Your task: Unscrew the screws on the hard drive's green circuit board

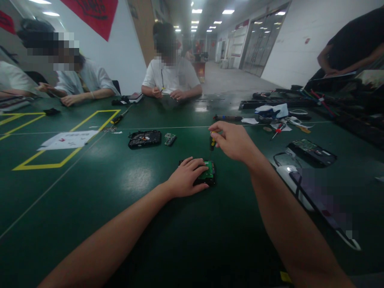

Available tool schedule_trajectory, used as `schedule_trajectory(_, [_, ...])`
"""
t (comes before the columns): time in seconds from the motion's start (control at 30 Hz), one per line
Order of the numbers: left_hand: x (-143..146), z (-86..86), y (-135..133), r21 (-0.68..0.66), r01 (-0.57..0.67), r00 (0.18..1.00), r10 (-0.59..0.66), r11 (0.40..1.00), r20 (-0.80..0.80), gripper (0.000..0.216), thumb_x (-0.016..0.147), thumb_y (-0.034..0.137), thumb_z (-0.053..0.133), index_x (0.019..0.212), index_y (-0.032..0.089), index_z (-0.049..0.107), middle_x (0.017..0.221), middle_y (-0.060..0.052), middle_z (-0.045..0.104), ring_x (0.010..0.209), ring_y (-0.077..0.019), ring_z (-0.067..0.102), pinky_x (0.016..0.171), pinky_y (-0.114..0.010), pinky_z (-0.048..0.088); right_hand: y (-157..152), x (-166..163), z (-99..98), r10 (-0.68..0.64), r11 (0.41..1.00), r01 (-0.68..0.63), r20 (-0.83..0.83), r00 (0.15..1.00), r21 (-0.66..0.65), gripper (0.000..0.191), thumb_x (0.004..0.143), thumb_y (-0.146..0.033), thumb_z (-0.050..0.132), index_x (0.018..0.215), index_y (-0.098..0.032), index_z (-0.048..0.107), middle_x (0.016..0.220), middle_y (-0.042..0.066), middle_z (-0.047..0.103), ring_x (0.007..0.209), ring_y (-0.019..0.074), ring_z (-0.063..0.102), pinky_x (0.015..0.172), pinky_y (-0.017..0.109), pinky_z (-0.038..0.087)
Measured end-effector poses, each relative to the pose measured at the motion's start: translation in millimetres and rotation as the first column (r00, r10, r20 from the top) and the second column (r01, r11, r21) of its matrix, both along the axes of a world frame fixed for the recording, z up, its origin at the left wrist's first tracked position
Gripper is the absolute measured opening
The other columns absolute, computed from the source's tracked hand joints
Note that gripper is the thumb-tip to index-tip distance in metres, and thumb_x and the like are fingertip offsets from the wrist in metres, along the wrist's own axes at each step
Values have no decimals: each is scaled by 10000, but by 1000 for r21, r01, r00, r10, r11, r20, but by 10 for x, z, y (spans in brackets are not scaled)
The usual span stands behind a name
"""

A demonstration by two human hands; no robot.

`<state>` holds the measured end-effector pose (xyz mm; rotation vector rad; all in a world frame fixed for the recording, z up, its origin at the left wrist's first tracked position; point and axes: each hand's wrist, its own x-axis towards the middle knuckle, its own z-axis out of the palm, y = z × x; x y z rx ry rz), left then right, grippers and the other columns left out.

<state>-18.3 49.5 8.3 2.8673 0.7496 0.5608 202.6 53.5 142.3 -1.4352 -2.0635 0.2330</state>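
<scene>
A small black hard drive with a green circuit board (207, 174) lies on the dark green table (120, 208) in front of me. My left hand (187, 178) rests flat on top of it, fingers spread over its left side. My right hand (232, 140) is pinched round a black and yellow screwdriver (212, 143), held upright with its tip pointing down at the board's far edge.
Another opened drive (145, 138) and a loose circuit board (169, 139) lie further back. At right are a drive (312, 151), a white device with cable (292, 176), tools and cloths (274, 111). Yellow tape and a paper sheet (69, 140) mark the left. Other people sit across.
</scene>
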Motion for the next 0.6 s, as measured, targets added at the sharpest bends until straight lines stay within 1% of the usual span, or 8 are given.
schedule_trajectory(0.1, [-3,-7,-1,-1,-1,1000,1,1000,-1,620,937,588,629,1433,230,527,1440,-125,568,1440,-346,472,1244,-601,297,3,-11,-11,-24,1000,24,1,1000,10,231,965,-222,555,1121,-181,721,994,91,772,828,224,702,793,365,505])
schedule_trajectory(0.2, [-7,-4,-5,5,0,1000,0,1000,-7,628,939,588,627,1435,217,523,1446,-129,565,1440,-340,472,1247,-596,294,17,-18,-18,-30,999,30,16,999,32,197,970,-269,574,1047,-186,734,983,89,763,813,221,693,791,371,500])
schedule_trajectory(0.3, [-9,1,-6,11,0,1000,0,1000,-8,626,940,587,627,1432,213,524,1453,-131,561,1438,-338,474,1249,-596,291,27,-12,-16,-6,999,5,15,1000,34,194,974,-304,583,1003,-193,739,994,89,750,808,215,686,785,373,500])
schedule_trajectory(0.43, [-8,0,-4,9,0,1000,0,1000,-2,616,937,589,629,1428,232,527,1454,-126,563,1439,-344,475,1245,-605,294,16,3,-9,23,1000,-23,-7,1000,9,181,963,-261,584,1040,-202,737,1001,83,760,815,215,699,781,369,507])
schedule_trajectory(0.53, [-8,0,-6,10,-1,1000,1,1000,-1,609,941,586,624,1425,230,528,1457,-127,561,1442,-343,471,1246,-602,292,6,-1,-12,-5,1000,6,-21,1000,12,203,949,-235,591,1096,-197,726,990,85,772,836,229,709,790,373,510])
schedule_trajectory(0.6, [-9,2,-8,6,-2,1000,2,1000,2,607,939,581,629,1424,228,532,1453,-127,563,1440,-342,473,1246,-599,294,8,-12,-16,-35,999,36,-14,999,24,200,945,-237,596,1094,-190,719,968,87,773,839,235,708,793,375,506])
